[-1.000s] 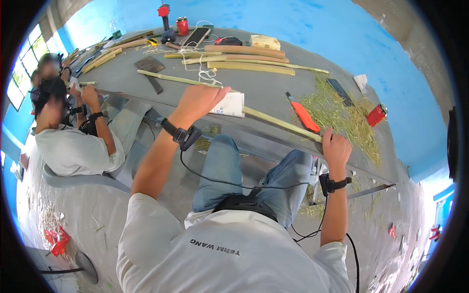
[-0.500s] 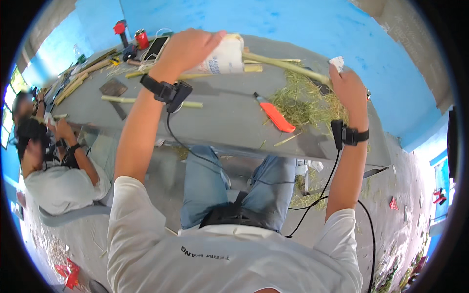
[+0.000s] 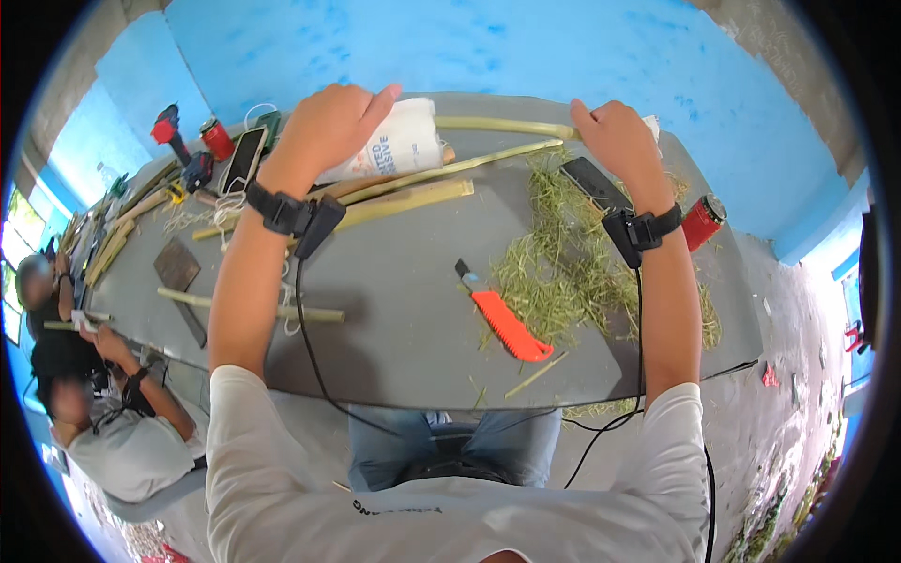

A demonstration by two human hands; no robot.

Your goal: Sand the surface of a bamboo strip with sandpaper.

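Both hands have reached farther across the grey tabletop (image 3: 394, 310): left hand (image 3: 328, 127) fingers grip a white roll (image 3: 399, 145); right hand (image 3: 615, 136) fingers close around a green stalk (image 3: 502, 125).

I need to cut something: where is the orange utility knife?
In the head view, the orange utility knife lies on the grey table, right of centre, beside the green shavings.

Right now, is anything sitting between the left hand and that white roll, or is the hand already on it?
Nothing visible lies between them. The left hand rests directly on the white roll at the far side of the grey table. The right hand is apart from it, gripping a green stalk.
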